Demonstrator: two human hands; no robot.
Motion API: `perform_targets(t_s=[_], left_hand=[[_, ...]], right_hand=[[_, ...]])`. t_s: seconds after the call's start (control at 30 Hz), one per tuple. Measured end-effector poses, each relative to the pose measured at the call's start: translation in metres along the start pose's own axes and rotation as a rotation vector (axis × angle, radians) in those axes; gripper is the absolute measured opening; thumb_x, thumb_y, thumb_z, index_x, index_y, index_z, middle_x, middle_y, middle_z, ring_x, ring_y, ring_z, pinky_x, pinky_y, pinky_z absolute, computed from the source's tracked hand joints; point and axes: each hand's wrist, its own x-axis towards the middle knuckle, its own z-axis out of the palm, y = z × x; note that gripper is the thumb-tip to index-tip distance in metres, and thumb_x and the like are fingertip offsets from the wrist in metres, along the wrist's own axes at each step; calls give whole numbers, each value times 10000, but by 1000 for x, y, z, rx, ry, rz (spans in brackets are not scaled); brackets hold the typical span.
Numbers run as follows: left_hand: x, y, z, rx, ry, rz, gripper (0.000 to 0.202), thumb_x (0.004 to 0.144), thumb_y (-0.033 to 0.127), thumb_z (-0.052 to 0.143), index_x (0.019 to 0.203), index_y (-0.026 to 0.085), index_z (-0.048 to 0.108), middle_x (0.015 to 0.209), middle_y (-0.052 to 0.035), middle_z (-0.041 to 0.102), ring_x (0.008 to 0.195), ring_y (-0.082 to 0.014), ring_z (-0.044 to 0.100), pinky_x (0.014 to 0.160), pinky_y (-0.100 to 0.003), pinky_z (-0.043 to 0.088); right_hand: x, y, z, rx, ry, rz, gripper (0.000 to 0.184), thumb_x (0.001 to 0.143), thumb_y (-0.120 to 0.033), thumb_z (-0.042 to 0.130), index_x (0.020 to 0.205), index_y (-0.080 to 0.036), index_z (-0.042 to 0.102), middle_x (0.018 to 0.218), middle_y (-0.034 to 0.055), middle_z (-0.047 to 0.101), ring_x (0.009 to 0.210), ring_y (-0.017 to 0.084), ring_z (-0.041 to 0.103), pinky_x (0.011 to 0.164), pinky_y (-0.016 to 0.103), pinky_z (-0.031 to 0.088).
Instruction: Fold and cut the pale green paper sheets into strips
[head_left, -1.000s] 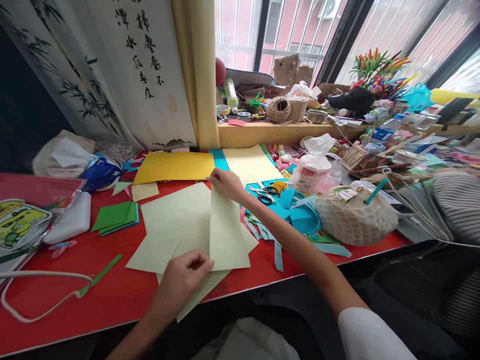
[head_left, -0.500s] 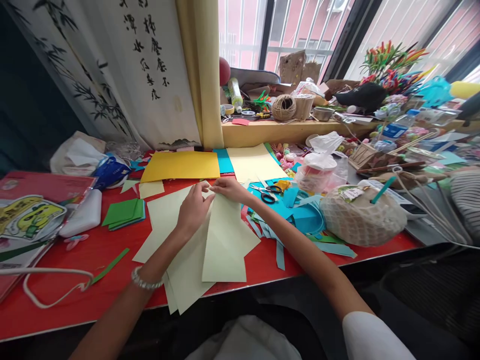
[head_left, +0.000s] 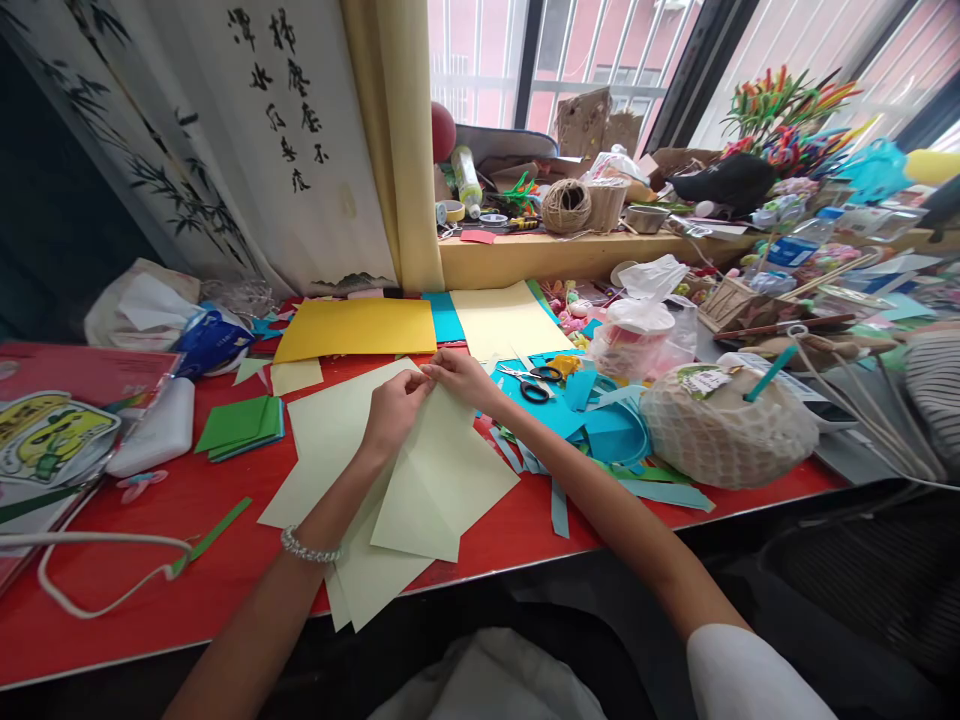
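My left hand (head_left: 396, 405) and my right hand (head_left: 466, 380) meet at the far end of a pale green sheet of paper (head_left: 429, 490). Fingers of both hands are pinched together on its top edge, close to one another. The held sheet slants down toward me over several more pale green sheets (head_left: 330, 420), which lie fanned out on the red table (head_left: 247, 560). Some of these sheets reach past the table's front edge. Right of my right hand lie black-handled scissors (head_left: 534, 384).
Green paper squares (head_left: 241, 425) lie left, yellow card (head_left: 356, 327) at the back. Blue paper scraps (head_left: 611, 430) and a netted coconut (head_left: 727, 425) with a straw are on the right. A white cord (head_left: 112, 540) crosses the left front. Craft supplies crowd the windowsill (head_left: 517, 262).
The lower end of the held sheet has swung to the left across the fanned sheets. My hands have drawn closer together, still pinching its far end.
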Motion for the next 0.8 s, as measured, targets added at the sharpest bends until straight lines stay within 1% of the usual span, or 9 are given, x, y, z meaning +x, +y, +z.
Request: perform_targets(t_s=[0.1, 0.2, 0.3, 0.4, 0.47, 0.57, 0.7, 0.8], left_hand=[[-1, -3, 0, -19, -6, 0, 379, 775, 536, 514, 812, 182, 646, 841, -40, 689, 742, -170, 590, 625, -248, 410], [-1, -4, -1, -20, -10, -12, 356, 767, 515, 520, 787, 181, 642, 809, -36, 682, 714, -164, 581, 608, -247, 406], [-4, -1, -2, -3, -18, -22, 295, 753, 463, 543, 757, 185, 642, 763, -26, 670, 685, -159, 569, 605, -251, 403], [-13, 8, -2, 24, -46, -19, 231, 746, 408, 554, 711, 192, 629, 717, -10, 652, 672, -154, 562, 618, -253, 399], [-23, 17, -1, 47, -87, -18, 218, 755, 388, 544, 679, 197, 614, 666, 2, 631, 640, -149, 557, 616, -255, 398], [-44, 29, -1, 92, -155, -20, 210, 774, 362, 519, 670, 203, 608, 631, 12, 619, 611, -148, 560, 617, -262, 401], [-77, 38, -6, 189, -184, -27, 202, 781, 327, 501, 630, 208, 564, 612, 11, 603, 590, -157, 539, 582, -277, 368], [-107, 40, -11, 331, -219, -32, 202, 813, 302, 445, 658, 210, 536, 646, 1, 607, 606, -159, 543, 589, -276, 367]], right_hand=[[-2, -2, 1, -38, -8, -8, 323, 834, -497, 462, 760, -185, 505, 749, 0, 556, 696, 127, 492, 596, 234, 373], [-3, -4, 0, -96, 0, -9, 313, 831, -476, 473, 708, -189, 485, 707, -9, 541, 658, 123, 470, 574, 232, 349], [-3, -4, -5, -158, 49, -5, 299, 833, -450, 477, 680, -194, 459, 683, -14, 528, 640, 123, 452, 571, 238, 325], [-2, -2, -17, -204, 123, 6, 312, 842, -465, 461, 684, -196, 452, 682, -9, 519, 645, 131, 443, 580, 247, 314], [-3, 0, -25, -228, 158, 16, 326, 847, -481, 448, 685, -198, 449, 675, -8, 513, 638, 134, 431, 574, 251, 304], [-4, 3, -31, -256, 170, 25, 331, 854, -480, 437, 677, -201, 443, 672, -7, 517, 629, 134, 427, 568, 251, 298], [-6, 5, -28, -289, 143, 36, 302, 847, -445, 456, 673, -199, 472, 685, 2, 549, 641, 141, 448, 575, 250, 301], [-6, 6, -24, -305, 120, 40, 285, 840, -434, 470, 680, -199, 497, 698, 8, 565, 643, 143, 454, 578, 250, 302]])
